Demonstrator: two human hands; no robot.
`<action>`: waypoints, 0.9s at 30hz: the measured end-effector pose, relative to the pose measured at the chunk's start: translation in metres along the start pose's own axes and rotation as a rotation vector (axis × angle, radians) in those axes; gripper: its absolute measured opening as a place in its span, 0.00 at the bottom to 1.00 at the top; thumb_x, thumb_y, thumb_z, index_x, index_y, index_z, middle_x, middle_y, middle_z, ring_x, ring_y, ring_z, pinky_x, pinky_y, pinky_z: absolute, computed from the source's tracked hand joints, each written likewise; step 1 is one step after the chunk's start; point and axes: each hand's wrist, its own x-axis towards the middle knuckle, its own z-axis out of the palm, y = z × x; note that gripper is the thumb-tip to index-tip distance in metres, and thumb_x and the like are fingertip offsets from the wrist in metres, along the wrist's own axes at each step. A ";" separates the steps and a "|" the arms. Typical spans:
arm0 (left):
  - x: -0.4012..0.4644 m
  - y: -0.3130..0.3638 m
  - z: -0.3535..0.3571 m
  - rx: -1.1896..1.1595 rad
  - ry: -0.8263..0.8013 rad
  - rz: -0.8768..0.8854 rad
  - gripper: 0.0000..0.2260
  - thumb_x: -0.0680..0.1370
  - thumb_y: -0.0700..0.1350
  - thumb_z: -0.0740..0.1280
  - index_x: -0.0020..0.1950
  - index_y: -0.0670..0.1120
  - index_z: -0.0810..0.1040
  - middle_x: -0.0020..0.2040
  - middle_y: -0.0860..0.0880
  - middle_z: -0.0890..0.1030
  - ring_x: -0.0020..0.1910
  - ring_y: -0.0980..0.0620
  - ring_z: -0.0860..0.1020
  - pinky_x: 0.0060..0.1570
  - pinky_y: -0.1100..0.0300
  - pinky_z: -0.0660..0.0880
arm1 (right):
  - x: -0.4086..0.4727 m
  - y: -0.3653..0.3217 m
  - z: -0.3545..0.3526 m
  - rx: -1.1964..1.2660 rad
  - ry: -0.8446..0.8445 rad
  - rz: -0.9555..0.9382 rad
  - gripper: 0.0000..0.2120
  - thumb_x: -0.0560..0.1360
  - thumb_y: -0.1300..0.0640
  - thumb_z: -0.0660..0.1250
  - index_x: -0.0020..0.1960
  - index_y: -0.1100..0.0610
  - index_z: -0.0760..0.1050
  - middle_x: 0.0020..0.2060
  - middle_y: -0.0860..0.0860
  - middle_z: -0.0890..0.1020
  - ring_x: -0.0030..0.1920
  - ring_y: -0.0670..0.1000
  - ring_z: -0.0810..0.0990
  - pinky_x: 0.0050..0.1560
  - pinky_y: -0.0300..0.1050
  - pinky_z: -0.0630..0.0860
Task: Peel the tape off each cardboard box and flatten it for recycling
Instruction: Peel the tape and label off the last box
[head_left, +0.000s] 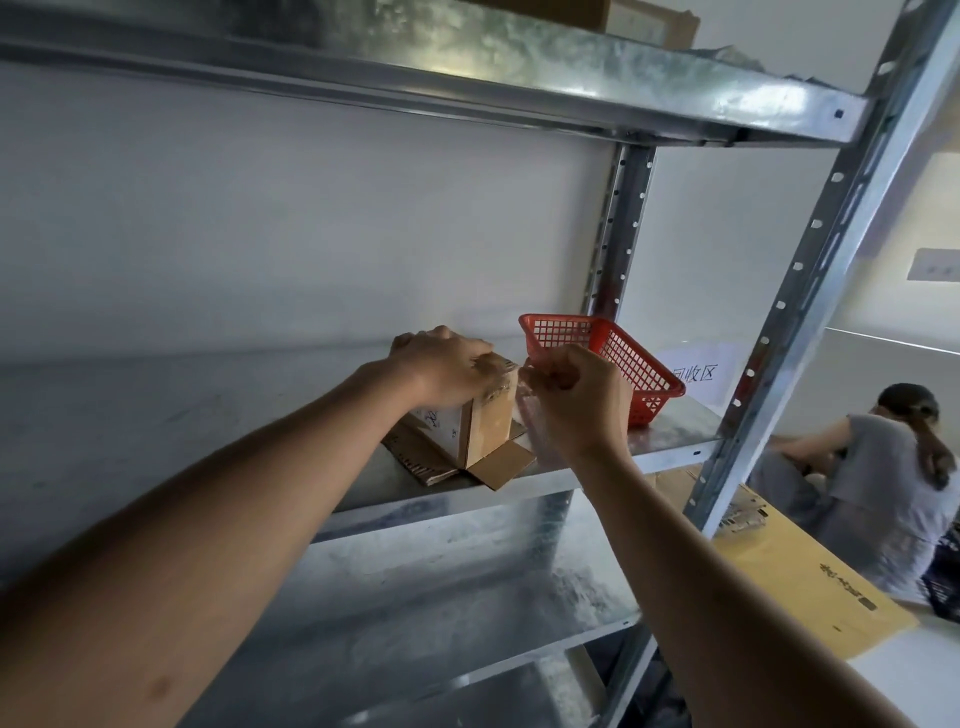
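Note:
A small cardboard box (485, 423) stands upright on the metal shelf (208, 415), its bottom flaps splayed flat under it. My left hand (441, 366) lies over the box's top, fingers curled down on its far edge. My right hand (571, 395) is just right of the box's top corner, fingers curled, pinching a strip of clear tape (524, 387) that runs off that corner and hangs down. The tape is thin and hard to see.
A red plastic mesh basket (623, 364) stands right behind my right hand, with a white paper sign (696, 371) beside it. Steel uprights (810, 270) frame the shelf. Another person (878, 483) sits at the right by flattened cardboard (800, 582). More shelves lie above and below.

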 end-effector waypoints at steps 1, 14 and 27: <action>0.002 0.003 -0.001 -0.014 -0.017 -0.013 0.28 0.81 0.69 0.53 0.79 0.62 0.66 0.79 0.44 0.67 0.76 0.40 0.66 0.71 0.42 0.61 | 0.005 0.005 -0.002 -0.011 -0.006 0.001 0.04 0.75 0.55 0.78 0.49 0.52 0.86 0.40 0.40 0.84 0.39 0.34 0.80 0.44 0.28 0.72; 0.019 0.021 0.005 -0.108 -0.051 -0.017 0.35 0.75 0.70 0.68 0.80 0.64 0.63 0.81 0.55 0.60 0.79 0.47 0.58 0.77 0.46 0.58 | 0.078 0.083 -0.015 -0.288 -0.135 -0.021 0.03 0.77 0.64 0.74 0.49 0.59 0.86 0.49 0.54 0.87 0.42 0.48 0.80 0.40 0.32 0.71; 0.008 0.011 0.005 0.040 -0.133 -0.053 0.47 0.65 0.71 0.69 0.80 0.72 0.48 0.81 0.63 0.51 0.81 0.49 0.53 0.78 0.48 0.56 | 0.079 0.067 -0.019 -0.241 -0.161 -0.366 0.12 0.80 0.59 0.70 0.62 0.54 0.83 0.55 0.54 0.86 0.48 0.52 0.84 0.43 0.41 0.77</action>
